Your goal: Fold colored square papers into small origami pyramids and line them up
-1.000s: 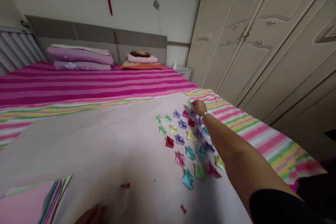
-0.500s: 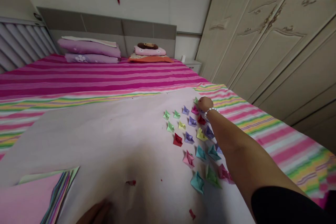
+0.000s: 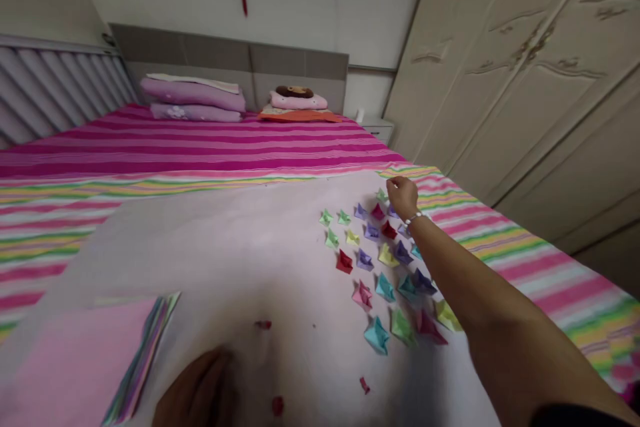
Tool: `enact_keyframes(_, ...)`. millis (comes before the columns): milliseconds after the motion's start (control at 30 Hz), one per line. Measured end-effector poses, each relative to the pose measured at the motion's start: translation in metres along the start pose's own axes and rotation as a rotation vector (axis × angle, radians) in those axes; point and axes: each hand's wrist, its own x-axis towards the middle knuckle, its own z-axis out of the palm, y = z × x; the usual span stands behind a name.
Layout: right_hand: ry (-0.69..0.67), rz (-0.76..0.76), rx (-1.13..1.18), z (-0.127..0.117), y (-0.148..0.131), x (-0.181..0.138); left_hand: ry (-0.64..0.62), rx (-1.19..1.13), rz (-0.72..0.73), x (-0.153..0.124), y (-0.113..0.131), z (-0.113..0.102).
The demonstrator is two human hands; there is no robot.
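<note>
My right hand point(image 3: 403, 195) reaches to the far right corner of the white sheet point(image 3: 210, 240). Its fingers are curled closed beside a small light-green paper boat point(image 3: 381, 195); anything inside them is hidden. Several folded paper boats lie in loose rows under and left of my right forearm, among them a red boat point(image 3: 344, 261), a yellow boat point(image 3: 388, 255), a pink boat point(image 3: 363, 295) and a blue boat point(image 3: 377, 335). In the dim near area, my left hand point(image 3: 196, 392) rests on the sheet, fingers loosely extended, with nothing visible in it.
A stack of coloured paper point(image 3: 85, 360), pink on top, lies at the near left. Small red scraps point(image 3: 365, 385) dot the sheet. Beyond are the striped bed cover point(image 3: 200, 147), folded purple bedding point(image 3: 195, 97) and a headboard. A cream wardrobe point(image 3: 525, 100) stands on the right.
The view has shifted, and more of my left hand shows now. My right hand has drawn slightly away from the far light-green boat, which is now more exposed.
</note>
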Motion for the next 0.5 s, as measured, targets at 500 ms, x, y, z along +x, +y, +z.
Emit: enact_keyframes(500,-0.607,-0.384,0.913,-0.021,-0.152,-0.322,0.112,-0.234,-0.221,0.027,0.038,-0.028)
